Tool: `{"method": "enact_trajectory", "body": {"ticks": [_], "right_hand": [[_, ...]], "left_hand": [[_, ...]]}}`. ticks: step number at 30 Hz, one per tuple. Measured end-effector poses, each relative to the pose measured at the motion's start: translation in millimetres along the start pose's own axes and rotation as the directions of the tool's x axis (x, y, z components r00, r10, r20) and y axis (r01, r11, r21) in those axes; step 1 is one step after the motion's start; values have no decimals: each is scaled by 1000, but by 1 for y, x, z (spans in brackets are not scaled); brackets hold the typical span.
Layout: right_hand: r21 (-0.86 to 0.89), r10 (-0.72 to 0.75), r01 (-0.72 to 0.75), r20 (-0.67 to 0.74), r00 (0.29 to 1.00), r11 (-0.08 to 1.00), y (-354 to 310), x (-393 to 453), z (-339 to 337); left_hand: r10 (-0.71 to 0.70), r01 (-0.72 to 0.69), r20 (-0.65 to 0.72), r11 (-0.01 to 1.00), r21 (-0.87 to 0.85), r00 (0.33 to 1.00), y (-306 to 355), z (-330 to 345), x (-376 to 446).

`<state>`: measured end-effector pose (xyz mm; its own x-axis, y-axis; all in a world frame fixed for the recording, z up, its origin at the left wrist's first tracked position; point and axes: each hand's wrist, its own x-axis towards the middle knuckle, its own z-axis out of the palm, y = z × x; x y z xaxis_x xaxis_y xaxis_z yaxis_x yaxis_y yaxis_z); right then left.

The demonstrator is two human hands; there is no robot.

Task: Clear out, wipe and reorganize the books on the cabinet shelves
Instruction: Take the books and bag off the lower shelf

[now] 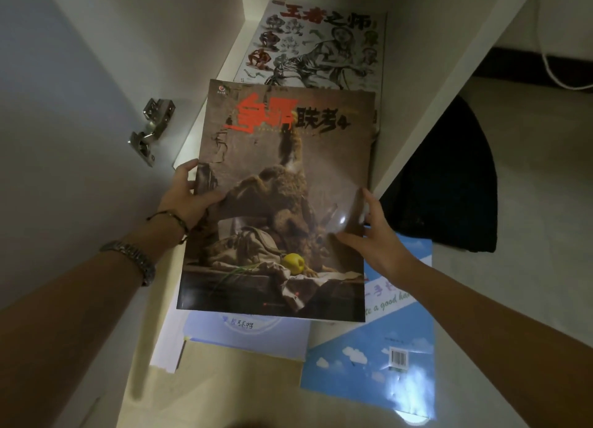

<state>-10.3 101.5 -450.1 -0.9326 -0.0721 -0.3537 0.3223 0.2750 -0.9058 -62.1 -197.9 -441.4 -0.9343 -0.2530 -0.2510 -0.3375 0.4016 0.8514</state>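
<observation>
A person bends over a white cabinet shelf [321, 408], both forearms reaching in from the near edge. Nearest the viewer, flat on the shelf, lie a blue sky-print book [378, 357] with a barcode at the near right and a pale blue booklet [247, 334] beside it at the near left, both partly covered by what is being held.

Above them is a large brown art book [276, 203] showing a still life with a yellow apple, its long axis running from the near edge toward the back of the shelf. The left hand [184, 196], wearing a watch and a cord bracelet at the wrist, grips the book's left edge, thumb curled over the cover. The right hand [375, 238] lies at the right edge with fingers spread and nearly straight, resting against the glossy cover rather than clamped round it. The book sits squarely between the two hands, neither plainly nearer; it looks lifted or tilted off the shelf, though that is hard to confirm.

Farther back, a sketch-drawing book [321, 42] with red title characters lies flat toward the far corner, its near end hidden under the art book. A metal door hinge [154, 129] shows on the left cabinet wall. A dark cloth [449, 177] lies beyond the shelf's right edge.
</observation>
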Motion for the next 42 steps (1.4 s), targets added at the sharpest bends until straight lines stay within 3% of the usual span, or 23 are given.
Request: {"method": "enact_trajectory", "body": {"ticks": [6, 10, 20, 29, 36, 42], "right_hand": [[-16, -58, 57, -106, 993, 998, 4, 22, 17], [-93, -106, 90, -189, 976, 992, 12, 29, 23], [-59, -142, 134, -172, 975, 989, -3, 31, 10], [55, -298, 301, -53, 953, 952, -17, 17, 0], [123, -295, 286, 67, 953, 950, -22, -26, -2], [149, -243, 225, 115, 963, 963, -5, -74, -9]], "left_hand": [[-42, 45, 28, 994, -98, 999, -8, -7, 8], [18, -8, 102, 995, -96, 995, -10, -7, 15], [28, -33, -27, 971, -235, 999, -8, 5, 11], [-69, 4, -236, 964, -265, 969, 4, -6, -34], [-138, 75, -291, 973, -219, 947, 6, -25, -106], [-174, 132, -260, 976, -172, 950, 1, -21, -175]]}}
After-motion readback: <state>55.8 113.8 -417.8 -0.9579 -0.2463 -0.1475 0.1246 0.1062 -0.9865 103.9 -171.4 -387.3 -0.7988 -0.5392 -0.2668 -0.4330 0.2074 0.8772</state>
